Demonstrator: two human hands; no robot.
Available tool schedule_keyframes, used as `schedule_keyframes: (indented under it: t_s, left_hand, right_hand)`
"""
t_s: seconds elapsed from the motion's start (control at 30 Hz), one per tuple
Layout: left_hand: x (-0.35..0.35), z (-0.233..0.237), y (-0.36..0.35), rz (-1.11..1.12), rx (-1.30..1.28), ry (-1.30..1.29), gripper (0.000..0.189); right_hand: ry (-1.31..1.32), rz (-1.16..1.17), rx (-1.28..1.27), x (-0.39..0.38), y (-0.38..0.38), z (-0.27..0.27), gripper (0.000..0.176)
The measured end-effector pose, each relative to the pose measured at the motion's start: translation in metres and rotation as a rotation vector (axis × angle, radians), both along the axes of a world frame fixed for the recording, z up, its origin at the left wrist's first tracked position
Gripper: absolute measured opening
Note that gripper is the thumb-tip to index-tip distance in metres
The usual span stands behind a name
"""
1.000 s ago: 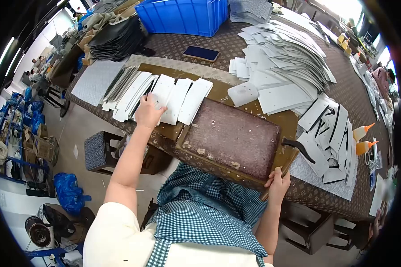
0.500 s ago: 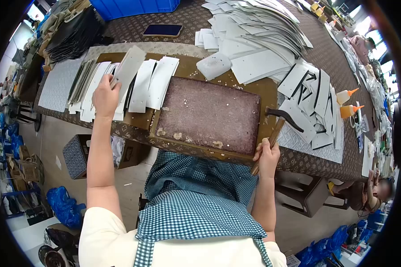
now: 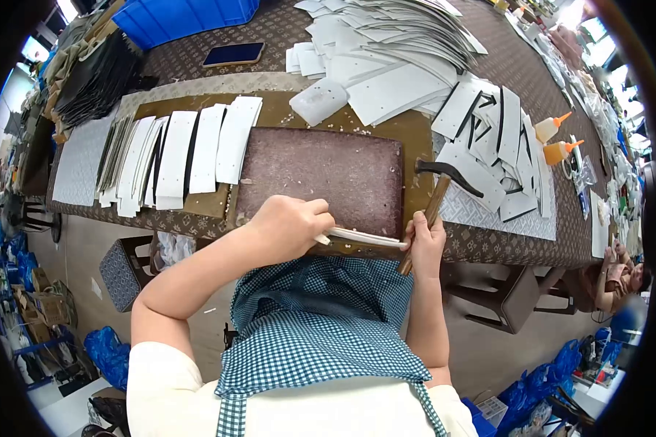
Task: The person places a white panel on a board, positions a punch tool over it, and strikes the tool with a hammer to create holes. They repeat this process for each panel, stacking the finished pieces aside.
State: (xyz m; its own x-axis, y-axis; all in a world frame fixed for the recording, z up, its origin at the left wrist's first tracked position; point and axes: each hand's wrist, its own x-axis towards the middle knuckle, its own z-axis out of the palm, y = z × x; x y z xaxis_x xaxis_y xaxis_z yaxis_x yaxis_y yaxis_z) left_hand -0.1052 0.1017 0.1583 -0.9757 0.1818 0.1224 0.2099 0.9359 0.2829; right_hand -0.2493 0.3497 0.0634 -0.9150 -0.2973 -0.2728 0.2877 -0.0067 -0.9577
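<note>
My left hand point(image 3: 288, 227) pinches a thin white panel point(image 3: 366, 236), seen almost edge-on along the front edge of a worn reddish-brown slab point(image 3: 324, 175). The panel's right end reaches the fingers of my right hand point(image 3: 426, 244). That hand is closed round the wooden handle of a hammer point(image 3: 436, 202), whose dark curved head points up and away over the right side of the slab. Left of the slab, a row of overlapping white panels point(image 3: 206, 149) lies on a brown board point(image 3: 210, 205), some with dark strips between them.
A large fanned pile of white pieces point(image 3: 393, 80) lies beyond the slab. Black-edged pieces point(image 3: 499, 146) are on the right, beside orange-tipped glue bottles point(image 3: 561, 151). A phone point(image 3: 233, 54) and a blue bin point(image 3: 182, 18) stand farther back. Another person point(image 3: 616, 280) is at far right.
My left hand has moved right from the row to the slab's front edge, bringing a white panel with it. The right hand still holds the hammer. The view has shifted slightly.
</note>
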Motion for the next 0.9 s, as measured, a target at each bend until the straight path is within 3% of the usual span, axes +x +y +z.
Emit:
schedule_keyframes:
  t_s: [0.1, 0.17, 0.23, 0.27, 0.3, 0.4, 0.43, 0.5, 0.57, 0.63, 0.77, 0.83, 0.9]
  left_hand:
    - [-0.010, 0.001, -0.022, 0.279, -0.071, 0.034, 0.016]
    - [-0.027, -0.016, -0.057, 0.471, -0.278, 0.141, 0.017]
    - [-0.033, -0.011, -0.061, 0.409, -0.329, 0.171, 0.019]
    - [-0.033, -0.014, -0.047, 0.408, -0.325, -0.120, 0.020]
    - [-0.025, -0.006, -0.025, 0.250, -0.356, -0.117, 0.023]
    - [0.006, 0.001, 0.006, -0.201, 0.058, -0.148, 0.013]
    - [0.010, 0.008, 0.006, -0.175, 0.152, -0.137, 0.010]
    - [0.002, 0.014, -0.007, 0.047, 0.124, -0.235, 0.009]
    - [-0.010, 0.023, -0.026, 0.212, 0.105, -0.159, 0.012]
    - [-0.025, 0.021, -0.039, 0.216, 0.142, -0.125, 0.016]
    - [-0.064, 0.013, -0.042, 0.136, 0.303, -0.341, 0.021]
    - [-0.091, 0.024, -0.035, 0.127, 0.189, -0.604, 0.025]
    - [-0.103, 0.005, -0.037, 0.147, 0.143, -0.518, 0.028]
  right_hand:
    - [0.000, 0.009, -0.021, -0.001, 0.001, -0.002, 0.017]
    - [0.005, 0.017, -0.015, -0.002, 0.001, -0.004, 0.017]
    - [0.001, 0.022, -0.007, -0.002, 0.001, -0.003, 0.016]
    - [0.008, 0.018, -0.007, -0.002, 0.001, -0.003, 0.016]
    - [0.009, 0.015, -0.004, -0.002, 0.001, -0.003, 0.016]
    - [-0.007, 0.005, -0.010, -0.001, 0.000, -0.001, 0.016]
    - [-0.013, -0.003, -0.015, -0.001, -0.001, 0.000, 0.016]
    - [-0.014, -0.002, -0.005, -0.001, -0.002, 0.003, 0.017]
    - [-0.026, 0.008, -0.012, -0.002, -0.002, 0.003, 0.016]
    - [-0.018, 0.019, -0.005, -0.002, -0.001, 0.002, 0.016]
    - [-0.019, 0.001, -0.018, -0.001, -0.001, 0.001, 0.016]
    - [-0.019, -0.010, -0.024, -0.001, -0.002, 0.002, 0.015]
    - [-0.022, -0.012, -0.024, -0.001, -0.002, 0.003, 0.015]
